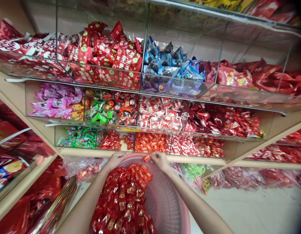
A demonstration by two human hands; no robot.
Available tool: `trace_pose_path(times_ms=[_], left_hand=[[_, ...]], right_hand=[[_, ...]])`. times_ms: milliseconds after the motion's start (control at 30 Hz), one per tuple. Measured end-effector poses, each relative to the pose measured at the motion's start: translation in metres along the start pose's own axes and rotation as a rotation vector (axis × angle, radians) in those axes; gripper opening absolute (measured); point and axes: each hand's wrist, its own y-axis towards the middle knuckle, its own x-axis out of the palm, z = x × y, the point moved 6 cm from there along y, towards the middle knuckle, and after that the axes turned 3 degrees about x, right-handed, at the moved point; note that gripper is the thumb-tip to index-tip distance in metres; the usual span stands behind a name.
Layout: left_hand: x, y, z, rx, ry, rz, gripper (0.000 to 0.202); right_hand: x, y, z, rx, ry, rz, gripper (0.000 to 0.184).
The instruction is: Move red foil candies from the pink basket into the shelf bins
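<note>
A pink plastic basket (168, 198) with perforated sides stands below the shelf. Dark red wrapped candies (122, 201) fill its left side, with orange-red wrapped candies (138, 174) piled at the far end. My left hand (117, 160) rests at the far left rim, its fingers partly hidden against the basket and shelf edge. My right hand (160, 161) pinches a small orange wrapped candy (146, 158) just above the far rim. Straight behind it, a bottom-shelf compartment holds similar orange candies (150, 142).
Glass-fronted shelves hold red snack packets (127, 58), blue packets (174, 68), pink-purple candies (55, 100) and red-white candies (162, 113). Below the wooden shelf edge (201, 159) lie bags of green candy (194, 170). Red packages (18, 208) sit at lower left; pale floor (250, 208) shows at right.
</note>
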Motion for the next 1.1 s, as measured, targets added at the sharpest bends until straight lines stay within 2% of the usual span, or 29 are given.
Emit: trace_pose_path(times_ms=[67,133,267,400,600,700,767,933,1100], left_hand=[[-0.001,0.000,-0.001,-0.008,-0.013,0.008,0.044],[-0.001,0.000,0.000,-0.011,-0.014,0.004,0.044],[-0.001,-0.001,0.001,-0.020,-0.019,-0.013,0.045],[0.000,-0.001,0.000,-0.024,-0.014,-0.027,0.045],[0.000,0.001,-0.004,-0.016,-0.020,-0.014,0.045],[-0.001,0.001,-0.003,-0.028,-0.022,-0.004,0.046],[-0.001,0.000,-0.002,-0.028,-0.021,-0.002,0.045],[-0.001,-0.001,-0.002,-0.037,-0.024,-0.013,0.046],[0.000,0.001,-0.006,-0.019,-0.025,0.003,0.045]], right_hand=[[0.027,-0.004,0.027,0.207,0.196,-0.047,0.021],[0.048,-0.008,0.047,0.320,0.317,-0.063,0.017],[0.061,-0.006,0.070,0.359,0.300,-0.003,0.014],[0.063,-0.001,0.077,0.350,0.252,0.051,0.017],[0.073,-0.002,0.068,0.414,0.353,0.052,0.015],[0.073,-0.001,0.062,0.367,0.309,0.056,0.016],[0.067,0.000,0.058,0.272,0.163,0.077,0.018],[0.037,-0.006,0.041,0.034,-0.310,0.191,0.024],[0.011,0.005,0.006,-0.123,-0.509,0.133,0.024]])
